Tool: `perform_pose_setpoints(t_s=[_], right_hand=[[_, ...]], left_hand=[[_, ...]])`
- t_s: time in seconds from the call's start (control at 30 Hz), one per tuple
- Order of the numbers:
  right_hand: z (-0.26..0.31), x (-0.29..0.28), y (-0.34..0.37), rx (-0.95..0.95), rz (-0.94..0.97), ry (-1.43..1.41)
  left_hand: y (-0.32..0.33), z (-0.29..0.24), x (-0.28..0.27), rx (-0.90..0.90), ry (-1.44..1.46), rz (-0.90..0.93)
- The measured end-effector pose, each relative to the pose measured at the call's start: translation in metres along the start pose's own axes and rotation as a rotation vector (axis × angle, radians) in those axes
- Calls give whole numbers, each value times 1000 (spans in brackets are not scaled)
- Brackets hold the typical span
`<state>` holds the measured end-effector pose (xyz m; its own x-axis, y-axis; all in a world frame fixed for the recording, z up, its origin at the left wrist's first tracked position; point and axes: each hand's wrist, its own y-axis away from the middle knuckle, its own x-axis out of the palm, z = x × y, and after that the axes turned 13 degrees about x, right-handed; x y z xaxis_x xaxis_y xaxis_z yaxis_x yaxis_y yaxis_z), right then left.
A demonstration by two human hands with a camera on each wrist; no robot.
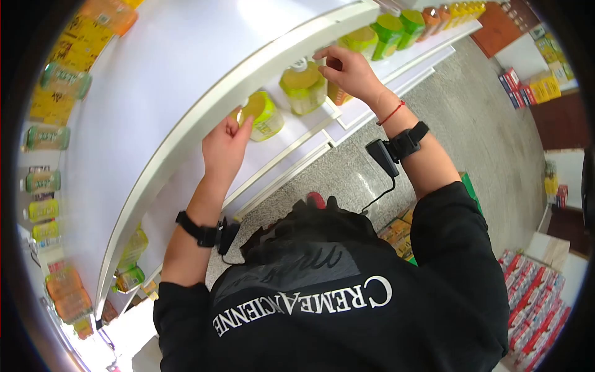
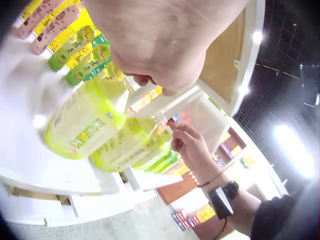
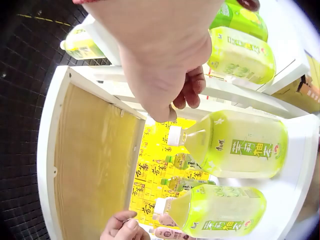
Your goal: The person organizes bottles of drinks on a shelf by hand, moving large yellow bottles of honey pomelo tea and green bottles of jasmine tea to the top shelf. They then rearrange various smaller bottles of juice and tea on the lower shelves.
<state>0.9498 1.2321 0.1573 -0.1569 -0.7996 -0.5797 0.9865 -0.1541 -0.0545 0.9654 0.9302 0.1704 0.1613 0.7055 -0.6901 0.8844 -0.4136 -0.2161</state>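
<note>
Two large pale-yellow bottles stand side by side on the curved white shelf (image 1: 248, 73). In the head view my left hand (image 1: 224, 149) is beside the nearer-left bottle (image 1: 265, 116), fingers loosely bent. The right wrist view shows that left hand (image 3: 122, 229) apart from the white cap (image 3: 161, 205). My right hand (image 1: 352, 73) hovers by the top of the other bottle (image 1: 304, 90). Its thumb is close to that bottle's cap (image 3: 175, 136), with the fingers curled loosely and nothing seen in them. In the left wrist view my left fingers are mostly hidden behind the palm (image 2: 160, 45).
More green and orange bottles (image 1: 389, 34) line the shelf to the right. Smaller bottles (image 1: 46, 137) and yellow boxes (image 1: 80, 40) stand on the far left. Red packs (image 1: 533, 297) are stacked on the floor at the lower right.
</note>
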Motion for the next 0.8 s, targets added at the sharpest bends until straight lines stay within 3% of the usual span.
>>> perform_pose_setpoints(t_s=[0.07, 0.13, 0.17, 0.2, 0.23, 0.3, 0.43, 0.5, 0.57, 0.6, 0.63, 0.7, 0.8], right_hand=[[-12, 1, 8, -52, -8, -38], [-10, 4, 12, -5, 26, -19], [-5, 7, 12, 13, 64, -3], [-1, 10, 11, 1, 89, 15], [11, 12, 14, 17, 84, 13], [32, 15, 17, 45, 128, 43], [52, 37, 2, -21, 176, 168], [80, 46, -1, 65, 290, 158], [92, 70, -22, -88, 407, 217], [96, 73, -27, -215, 485, 214], [104, 70, -19, -202, 480, 209], [114, 69, -1, -65, 395, 194], [110, 56, 20, -43, 352, 243]], left_hand=[[10, 6, 16, 40, 146, 56], [16, -9, 37, 49, 261, 571], [18, -17, 51, 62, 268, 717], [20, -24, 64, 77, 273, 860], [26, -27, 76, 78, 277, 876], [39, -24, 100, 307, 157, 1080], [77, -25, 121, 310, 170, 1126], [84, -30, 129, 205, 239, 1420], [110, -14, 141, 264, 360, 1396], [117, -12, 142, 243, 414, 1480], [122, -11, 141, 220, 464, 1561], [131, -4, 134, 205, 459, 1581], [138, 11, 117, 180, 435, 1587]])
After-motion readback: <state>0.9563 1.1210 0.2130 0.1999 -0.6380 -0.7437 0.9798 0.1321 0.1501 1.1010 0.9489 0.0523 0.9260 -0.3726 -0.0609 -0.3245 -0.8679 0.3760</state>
